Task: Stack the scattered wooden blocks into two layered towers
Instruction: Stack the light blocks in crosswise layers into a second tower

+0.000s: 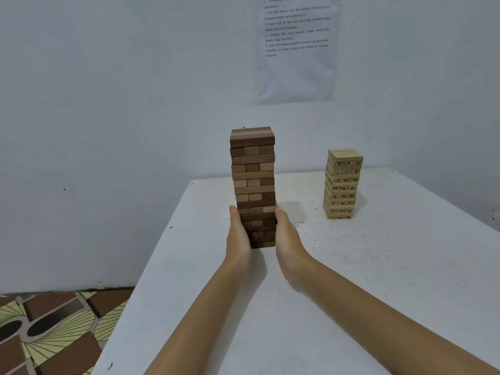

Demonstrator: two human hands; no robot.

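A tall tower of dark and light brown wooden blocks (253, 174) stands upright near the far left part of the white table (378, 280). My left hand (238, 239) presses flat against the tower's lower left side, fingers straight. Pressing flat on the lower right side is my right hand (288, 239). A shorter tower of pale numbered blocks (342, 185) stands to the right, apart from both hands. No loose blocks show on the table.
The table's left edge drops to a patterned floor (54, 331) at the lower left. A white wall stands close behind the table, with a printed sheet (296, 47) taped to it above the towers.
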